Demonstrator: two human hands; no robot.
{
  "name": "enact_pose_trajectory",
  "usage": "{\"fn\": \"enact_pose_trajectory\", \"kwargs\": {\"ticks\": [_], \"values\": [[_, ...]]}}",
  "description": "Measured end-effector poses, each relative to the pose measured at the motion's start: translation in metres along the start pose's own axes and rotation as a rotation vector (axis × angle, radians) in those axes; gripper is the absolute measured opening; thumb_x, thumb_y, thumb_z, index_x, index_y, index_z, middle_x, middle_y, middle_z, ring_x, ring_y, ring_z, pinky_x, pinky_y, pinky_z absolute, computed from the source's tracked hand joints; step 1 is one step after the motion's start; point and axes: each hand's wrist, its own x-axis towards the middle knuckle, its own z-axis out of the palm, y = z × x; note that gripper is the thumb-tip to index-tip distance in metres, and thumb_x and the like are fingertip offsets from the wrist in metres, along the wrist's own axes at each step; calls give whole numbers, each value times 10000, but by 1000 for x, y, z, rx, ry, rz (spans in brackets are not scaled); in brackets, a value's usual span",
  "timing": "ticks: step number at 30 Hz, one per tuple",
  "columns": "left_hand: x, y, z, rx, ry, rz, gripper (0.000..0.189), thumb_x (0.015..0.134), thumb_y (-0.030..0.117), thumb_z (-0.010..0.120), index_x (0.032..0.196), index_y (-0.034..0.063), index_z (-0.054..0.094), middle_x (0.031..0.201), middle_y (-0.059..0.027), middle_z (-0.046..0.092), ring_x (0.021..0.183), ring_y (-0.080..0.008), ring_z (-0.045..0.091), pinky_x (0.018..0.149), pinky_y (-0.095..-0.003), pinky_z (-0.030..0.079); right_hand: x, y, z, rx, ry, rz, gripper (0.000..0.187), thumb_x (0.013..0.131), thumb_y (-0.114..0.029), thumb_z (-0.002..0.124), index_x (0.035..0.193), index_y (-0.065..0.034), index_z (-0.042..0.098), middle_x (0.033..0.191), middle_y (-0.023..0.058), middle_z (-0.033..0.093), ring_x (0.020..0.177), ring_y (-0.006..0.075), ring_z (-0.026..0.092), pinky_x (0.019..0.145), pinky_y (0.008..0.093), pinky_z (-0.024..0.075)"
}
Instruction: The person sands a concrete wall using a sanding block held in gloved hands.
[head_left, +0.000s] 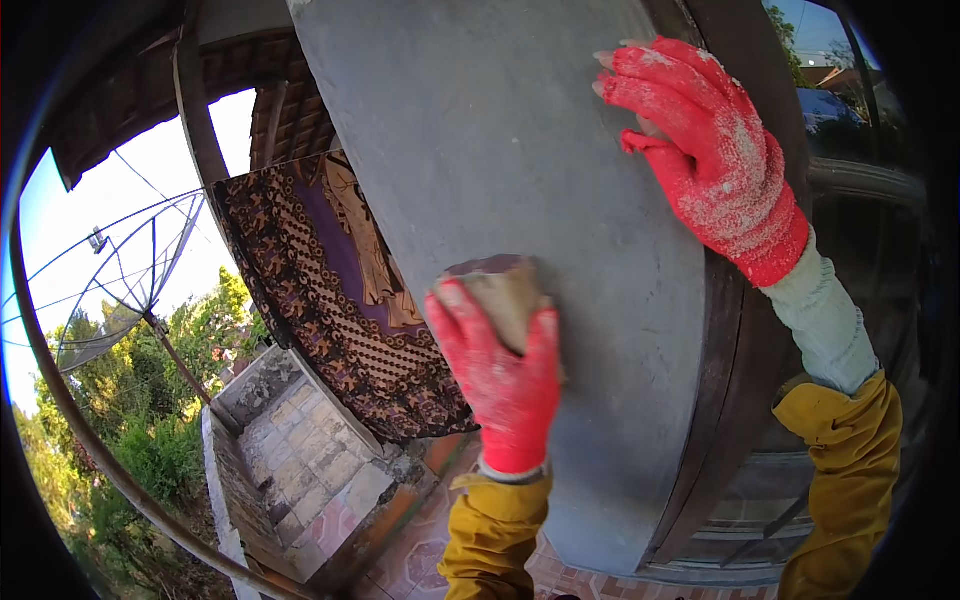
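Observation:
My left hand (499, 375), in a red work glove dusted with pale powder, grips a block (495, 296) with a dark top face and light-brown sides. The block lies against the grey plastered wall (600, 315), towards its left edge; whether its hidden face touches fully cannot be told. Higher up and to the right, my right hand (705, 150) wears a matching red glove with bare fingertips. It holds nothing, and its spread fingers rest at the wall's right side, near the dark wooden frame.
A dark wooden frame (720, 367) with glass panes borders the wall on the right. Patterned cloth (330, 315) hangs at the left. Below are a low masonry wall (225, 480) and a tiled floor (420, 547). A mesh satellite dish (127, 300) stands outside among greenery.

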Motion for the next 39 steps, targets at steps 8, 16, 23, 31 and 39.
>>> {"fn": "enact_pose_trajectory", "kwargs": {"ticks": [8, 16, 23, 31, 39], "values": [[16, 1, -5, -71, 8, 120, 911, 779, 394, 796, 1487, 3, 376, 1497, -349, 304, 1323, -495, 418, 1102, -478, 372, -4, 5, 0, 310, 82, 211, 531, 837, 178, 432, 1269, -61, 626, 1381, 94, 570, 1351, 276, 473, 921, 313, 551], [52, 2, 4, 13, 103, -11, 881, 846, 346, 751, 1531, 28, 296, 1514, -338, 292, 1370, -489, 367, 1122, -481, 350, 4, 1, -10, 462, 143, 295, 446, 893, 124, 436, 1263, -37, 625, 1373, 84, 582, 1332, 232, 489, 958, 301, 495], [16, 83, -1, -61, -129, 428, 964, 713, 367, 846, 1495, 47, 381, 1485, -345, 326, 1284, -509, 441, 1051, -531, 400, 3, 28, -12, 555, 100, 308, 344, 966, 35, 445, 1244, -33, 637, 1293, 72, 638, 1242, 189, 564, 1005, 284, 448], [102, -9, -13, -93, 118, -231, 856, 885, 362, 711, 1534, 5, 281, 1515, -293, 328, 1426, -430, 309, 1139, -455, 330, 5, 34, -40, 372, 89, 174, 348, 919, 59, 462, 1205, -16, 645, 1276, 100, 639, 1231, 231, 573, 1035, 314, 435], [25, 162, -1, -45, -121, 442, 920, 714, 379, 826, 1496, 142, 403, 1507, -306, 315, 1226, -463, 478, 982, -516, 440, -17, 72, -52, 884, 348, 418, 349, 1048, -68, 368, 1330, 9, 559, 1360, 96, 596, 1252, 191, 545, 1110, 324, 409]]}}
